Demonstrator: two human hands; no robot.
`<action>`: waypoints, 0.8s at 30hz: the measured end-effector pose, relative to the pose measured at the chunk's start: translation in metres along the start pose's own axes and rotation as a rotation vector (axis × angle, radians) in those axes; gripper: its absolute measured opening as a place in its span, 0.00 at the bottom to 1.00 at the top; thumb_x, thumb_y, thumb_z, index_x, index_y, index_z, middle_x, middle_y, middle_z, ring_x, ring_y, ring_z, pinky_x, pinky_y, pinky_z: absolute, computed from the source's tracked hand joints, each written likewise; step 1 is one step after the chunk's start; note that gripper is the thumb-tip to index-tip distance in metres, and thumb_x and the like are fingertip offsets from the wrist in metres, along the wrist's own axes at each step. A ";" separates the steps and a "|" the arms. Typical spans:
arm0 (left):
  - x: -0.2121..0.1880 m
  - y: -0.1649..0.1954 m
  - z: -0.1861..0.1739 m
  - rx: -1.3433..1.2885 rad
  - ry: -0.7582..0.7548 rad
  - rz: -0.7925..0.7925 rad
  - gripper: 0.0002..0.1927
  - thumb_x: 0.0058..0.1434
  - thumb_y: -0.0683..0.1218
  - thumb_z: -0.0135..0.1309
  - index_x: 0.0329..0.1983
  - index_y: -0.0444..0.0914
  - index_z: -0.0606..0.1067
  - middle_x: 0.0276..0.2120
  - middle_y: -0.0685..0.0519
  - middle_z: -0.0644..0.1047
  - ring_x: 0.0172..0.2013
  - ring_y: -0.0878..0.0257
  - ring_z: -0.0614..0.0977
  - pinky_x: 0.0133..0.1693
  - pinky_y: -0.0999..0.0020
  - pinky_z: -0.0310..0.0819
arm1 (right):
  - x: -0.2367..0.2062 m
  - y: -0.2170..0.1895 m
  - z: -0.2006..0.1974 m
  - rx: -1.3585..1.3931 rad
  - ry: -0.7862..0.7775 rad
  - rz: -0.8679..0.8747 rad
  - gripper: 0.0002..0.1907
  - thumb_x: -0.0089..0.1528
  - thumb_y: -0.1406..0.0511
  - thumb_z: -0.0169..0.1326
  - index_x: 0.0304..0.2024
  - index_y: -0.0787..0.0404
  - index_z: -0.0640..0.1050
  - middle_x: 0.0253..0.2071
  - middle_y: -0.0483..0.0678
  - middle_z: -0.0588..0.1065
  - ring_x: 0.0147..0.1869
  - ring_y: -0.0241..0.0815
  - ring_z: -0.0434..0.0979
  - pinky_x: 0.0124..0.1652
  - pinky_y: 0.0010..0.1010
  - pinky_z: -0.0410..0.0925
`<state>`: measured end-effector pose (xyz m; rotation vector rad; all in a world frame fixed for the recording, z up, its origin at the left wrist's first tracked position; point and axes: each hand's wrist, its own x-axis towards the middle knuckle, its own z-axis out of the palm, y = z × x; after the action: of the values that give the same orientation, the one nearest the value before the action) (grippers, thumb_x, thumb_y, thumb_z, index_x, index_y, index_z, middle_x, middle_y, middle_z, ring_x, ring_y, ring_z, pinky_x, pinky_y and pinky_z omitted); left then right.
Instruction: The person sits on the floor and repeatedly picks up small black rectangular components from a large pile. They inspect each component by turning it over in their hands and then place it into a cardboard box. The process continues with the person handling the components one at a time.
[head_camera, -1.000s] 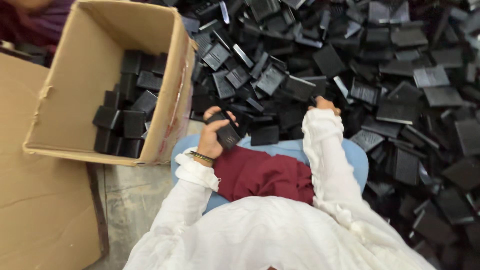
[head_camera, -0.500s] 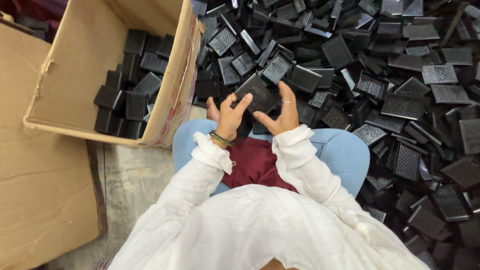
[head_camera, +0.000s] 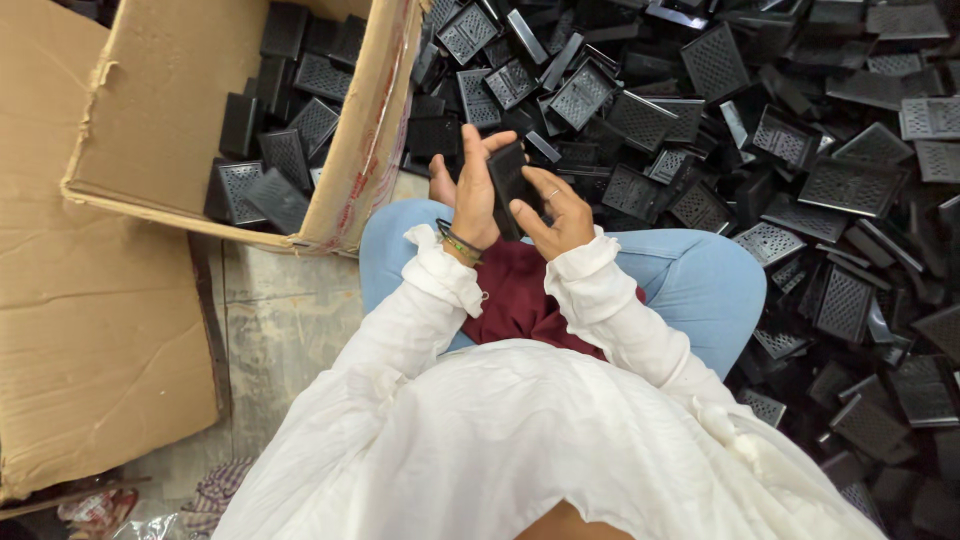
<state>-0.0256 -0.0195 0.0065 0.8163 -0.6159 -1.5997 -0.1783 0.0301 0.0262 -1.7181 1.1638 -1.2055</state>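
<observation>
Countless black grille parts (head_camera: 760, 150) are heaped on the floor right of an open cardboard box (head_camera: 150, 150) partly filled with them. Left hand (head_camera: 472, 200) and right hand (head_camera: 553, 215) fingers close around one black part (head_camera: 508, 180) above the lap.

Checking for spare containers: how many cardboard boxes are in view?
1: the open cardboard box at upper left, partly filled with black parts. Flat cardboard lies below it.

floor (head_camera: 270, 350): bare concrete, visible lower left of centre
parts pile (head_camera: 800, 150): black grille pieces, loose, covering upper and right frame
box (head_camera: 330, 120): cardboard, open, upper left, partly filled with parts
cardboard sheet (head_camera: 90, 330): flat, left edge
</observation>
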 end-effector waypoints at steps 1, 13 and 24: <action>-0.002 -0.002 0.000 -0.030 0.016 -0.008 0.37 0.74 0.69 0.28 0.58 0.35 0.73 0.40 0.51 0.78 0.41 0.62 0.79 0.45 0.70 0.76 | -0.001 -0.001 0.000 0.058 -0.032 0.019 0.32 0.60 0.68 0.68 0.65 0.68 0.72 0.62 0.57 0.74 0.63 0.46 0.77 0.58 0.33 0.72; -0.004 0.002 0.010 0.190 -0.129 0.160 0.39 0.76 0.67 0.23 0.61 0.33 0.72 0.49 0.49 0.79 0.48 0.64 0.79 0.55 0.71 0.73 | 0.000 -0.005 0.006 0.225 0.052 0.069 0.36 0.57 0.69 0.70 0.65 0.65 0.68 0.61 0.52 0.73 0.65 0.42 0.75 0.64 0.33 0.69; -0.011 0.006 0.015 0.145 -0.243 0.239 0.25 0.72 0.48 0.51 0.68 0.35 0.64 0.58 0.50 0.73 0.57 0.65 0.75 0.60 0.70 0.71 | 0.002 -0.001 0.002 0.145 0.062 -0.043 0.33 0.57 0.71 0.71 0.64 0.67 0.74 0.65 0.55 0.73 0.68 0.46 0.74 0.65 0.34 0.69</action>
<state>-0.0325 -0.0103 0.0220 0.6306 -0.9761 -1.4558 -0.1753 0.0287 0.0275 -1.6150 1.0530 -1.3449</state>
